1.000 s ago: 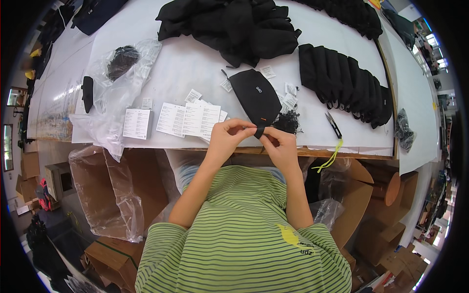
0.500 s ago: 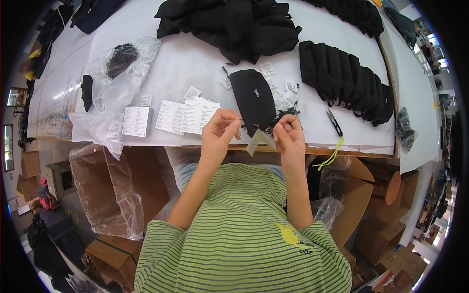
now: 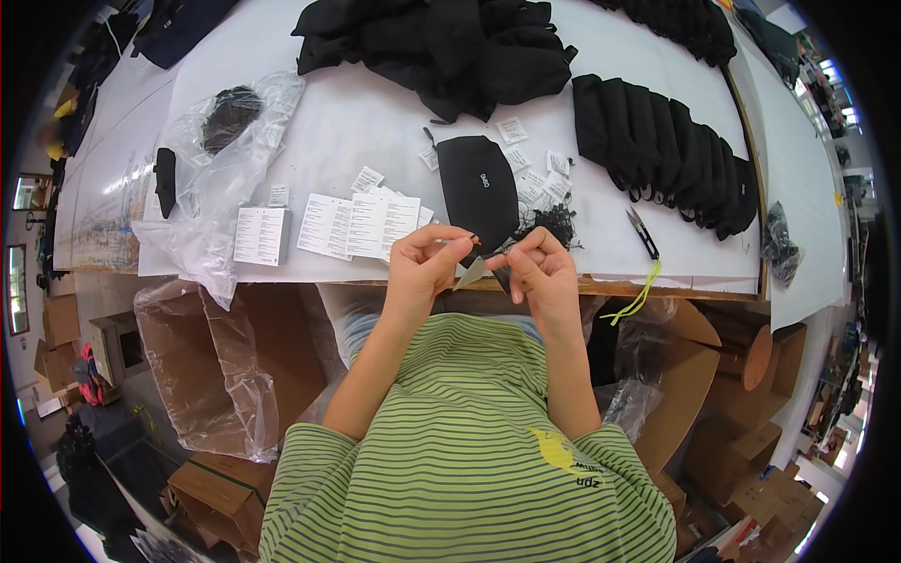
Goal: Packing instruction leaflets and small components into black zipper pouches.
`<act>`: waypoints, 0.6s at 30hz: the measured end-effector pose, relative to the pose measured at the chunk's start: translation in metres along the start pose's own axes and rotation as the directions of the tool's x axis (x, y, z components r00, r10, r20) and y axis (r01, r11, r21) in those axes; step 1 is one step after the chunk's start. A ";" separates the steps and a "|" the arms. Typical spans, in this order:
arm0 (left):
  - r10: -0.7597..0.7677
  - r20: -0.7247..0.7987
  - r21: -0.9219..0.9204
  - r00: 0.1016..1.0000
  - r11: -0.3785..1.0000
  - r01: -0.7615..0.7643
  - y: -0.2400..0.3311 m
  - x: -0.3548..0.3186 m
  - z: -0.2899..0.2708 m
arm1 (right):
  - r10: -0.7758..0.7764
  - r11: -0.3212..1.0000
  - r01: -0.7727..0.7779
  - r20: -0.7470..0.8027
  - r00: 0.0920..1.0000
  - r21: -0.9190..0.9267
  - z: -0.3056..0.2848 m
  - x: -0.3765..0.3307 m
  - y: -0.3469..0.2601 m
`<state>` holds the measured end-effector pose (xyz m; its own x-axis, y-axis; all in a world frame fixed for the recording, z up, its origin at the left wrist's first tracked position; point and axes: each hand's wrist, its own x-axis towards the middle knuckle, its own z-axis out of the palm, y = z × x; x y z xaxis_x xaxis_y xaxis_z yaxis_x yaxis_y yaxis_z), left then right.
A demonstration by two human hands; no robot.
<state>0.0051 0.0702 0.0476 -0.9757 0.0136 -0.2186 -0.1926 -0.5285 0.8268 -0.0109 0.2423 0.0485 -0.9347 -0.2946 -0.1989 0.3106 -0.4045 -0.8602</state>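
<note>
A black zip pouch [image 3: 477,188] with a small pale mark lies in front of me, its lower end toward my hands. My left hand [image 3: 430,265] is closed in a pinch at that end; what its fingertips hold is too small to make out. Against the pouch's lower edge, my right hand [image 3: 542,274] has thumb and fingers closed on a pale folded tag [image 3: 472,273], which hangs between both hands. Beside the right fingers is a tangle of black strings [image 3: 552,225]. Small white labels [image 3: 531,185] lie scattered right of the pouch.
Fanned printed cards [image 3: 347,225] and a card stack [image 3: 261,235] lie left. Thread snips [image 3: 644,235] with a yellow cord rest right, below a row of black pouches [image 3: 657,141]. A black fabric heap [image 3: 441,52] is at the back; a plastic bag [image 3: 202,188] lies far left.
Both hands have come closer together and slightly lower, at the pouch's lower end. The tag has shifted left between them, and the pouch has turned slightly.
</note>
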 end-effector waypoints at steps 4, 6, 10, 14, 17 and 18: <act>0.111 -0.040 0.076 0.993 0.991 -0.108 -0.001 0.000 0.006 | -0.044 0.999 0.044 -0.084 0.996 -0.010 0.004 -0.001 -0.004; 0.084 -0.021 0.185 0.996 0.980 -0.078 0.006 -0.003 0.008 | -0.044 0.999 0.041 -0.127 0.991 -0.022 0.006 0.000 -0.005; 0.098 0.046 0.355 0.994 0.929 -0.107 0.012 -0.006 0.012 | -0.036 0.999 0.032 -0.151 0.988 -0.028 0.010 -0.002 -0.005; 0.097 0.051 0.395 0.994 0.912 -0.110 0.016 -0.009 0.014 | 0.008 0.998 -0.016 -0.125 0.992 -0.059 0.008 -0.006 -0.005; 0.122 0.036 0.411 0.992 0.903 -0.126 0.017 -0.011 0.018 | -0.081 0.993 0.071 -0.116 0.990 -0.095 0.015 -0.007 -0.006; 0.139 0.036 0.433 0.990 0.890 -0.141 0.018 -0.012 0.018 | -0.080 0.993 0.069 -0.115 0.990 -0.094 0.015 -0.007 -0.006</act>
<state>0.0112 0.0757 0.0742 -0.9961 -0.0299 -0.0828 -0.0792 -0.1048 0.9913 -0.0034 0.2338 0.0625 -0.9702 -0.1595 -0.1823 0.2274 -0.3407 -0.9123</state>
